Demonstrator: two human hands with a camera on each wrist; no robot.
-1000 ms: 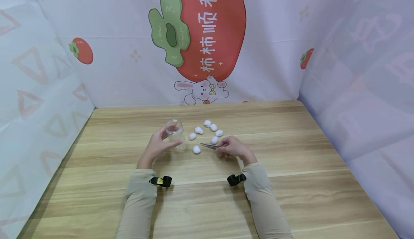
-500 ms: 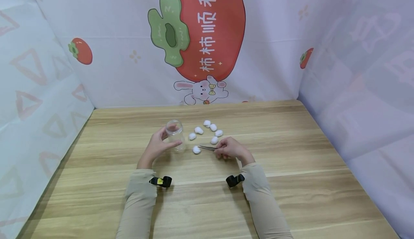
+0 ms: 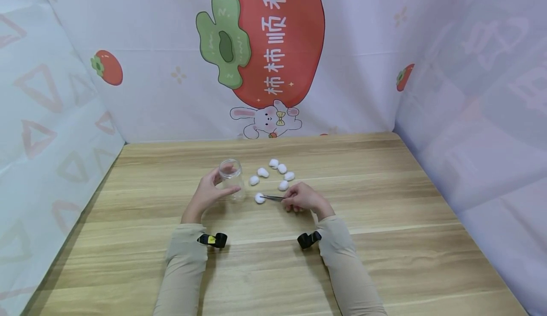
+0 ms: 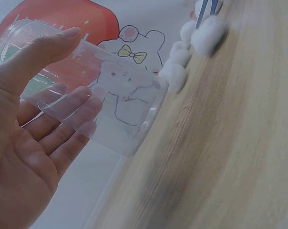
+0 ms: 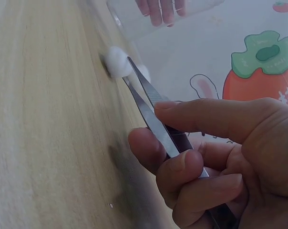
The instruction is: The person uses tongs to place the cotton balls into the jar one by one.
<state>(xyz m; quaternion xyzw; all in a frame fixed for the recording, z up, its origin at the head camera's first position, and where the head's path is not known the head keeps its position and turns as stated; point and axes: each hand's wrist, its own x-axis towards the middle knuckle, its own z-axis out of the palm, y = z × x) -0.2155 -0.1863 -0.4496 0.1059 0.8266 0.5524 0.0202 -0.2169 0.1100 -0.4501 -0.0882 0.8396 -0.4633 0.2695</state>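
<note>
My left hand (image 3: 208,193) holds a clear, open-topped jar (image 3: 232,183), its thumb and fingers around the side. In the left wrist view the jar (image 4: 120,95) looks transparent with nothing inside. Metal tweezers (image 5: 156,126) are gripped in my right hand (image 3: 305,198), between thumb and fingers. Their two tips stand slightly apart, right at a white cotton ball (image 3: 259,198) on the table, to the right of the jar. Seen from the right wrist, the tips overlap the edge of that cotton ball (image 5: 117,62).
Several more cotton balls lie behind, among them one (image 3: 254,180) near the jar and one (image 3: 284,186) by my right hand. The wooden table (image 3: 265,268) meets a printed cloth backdrop (image 3: 171,97) at the back, with cloth at both sides.
My right hand has shifted slightly left and toward me, bringing the tweezer tips from beside the nearest cotton ball onto it. The left hand and jar have stayed in place.
</note>
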